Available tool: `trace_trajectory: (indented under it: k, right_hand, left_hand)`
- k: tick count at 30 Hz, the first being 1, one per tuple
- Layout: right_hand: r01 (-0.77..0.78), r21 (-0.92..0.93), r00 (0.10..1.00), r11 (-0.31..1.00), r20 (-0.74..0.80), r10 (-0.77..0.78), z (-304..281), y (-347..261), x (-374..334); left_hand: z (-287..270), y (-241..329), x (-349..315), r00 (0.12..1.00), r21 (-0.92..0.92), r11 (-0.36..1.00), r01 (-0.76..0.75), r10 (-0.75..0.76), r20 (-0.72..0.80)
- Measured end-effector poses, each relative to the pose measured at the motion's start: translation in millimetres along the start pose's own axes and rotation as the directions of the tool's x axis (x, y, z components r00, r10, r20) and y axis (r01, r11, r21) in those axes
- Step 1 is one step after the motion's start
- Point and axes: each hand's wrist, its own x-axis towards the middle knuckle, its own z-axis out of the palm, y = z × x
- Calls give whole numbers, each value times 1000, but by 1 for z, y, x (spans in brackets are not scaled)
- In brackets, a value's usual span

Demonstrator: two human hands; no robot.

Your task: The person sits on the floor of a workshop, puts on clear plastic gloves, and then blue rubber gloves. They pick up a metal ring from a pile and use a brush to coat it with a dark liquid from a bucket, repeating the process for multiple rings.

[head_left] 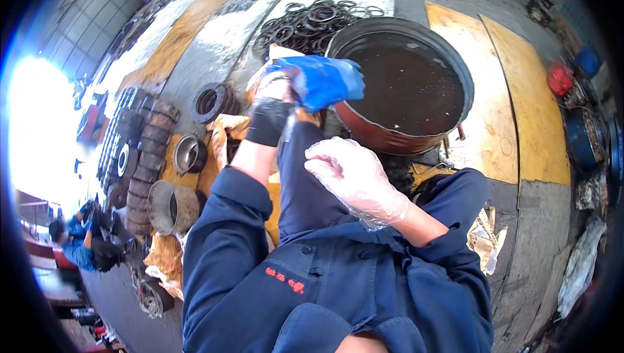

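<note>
My left hand wears a blue glove with a dark band at the wrist. It reaches toward the near left rim of a large round metal tub of dark liquid. Motion blurs its fingers, so their grip is unclear. A thin clear plastic glove covers my right hand, which is held above my lap in front of the tub. Its fingers curl into a loose fist with nothing visible in them. Beyond the tub's left side lies a heap of dark metal rings.
Stacked dark cylindrical parts stand to the left, near a flanged ring part and a wide hollow cylinder. Another person crouches at far left. Yellowish boards cover the floor at right; drums line that edge.
</note>
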Motion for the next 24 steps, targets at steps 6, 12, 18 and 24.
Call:
trace_trajectory:
  k: [6, 12, 18, 24]
  right_hand:
    - [6, -253, 954, 968, -289, -82, -27, 31, -4]
    - [-198, -394, 902, 897, -431, 10, -4, 79, -52]
    - [-342, -88, 844, 935, -466, 265, -6, 96, -60]
    - [-394, 352, 599, 849, -602, 527, 0, 170, -70]
  left_hand:
    - [121, 10, -28, 933, -400, 907, -131, 250, 260]
    - [144, 19, -88, 853, -188, 942, -279, 333, 402]
    - [152, 28, -119, 875, -45, 990, -136, 141, 462]
    - [160, 36, -136, 767, 131, 804, -580, 485, 421]
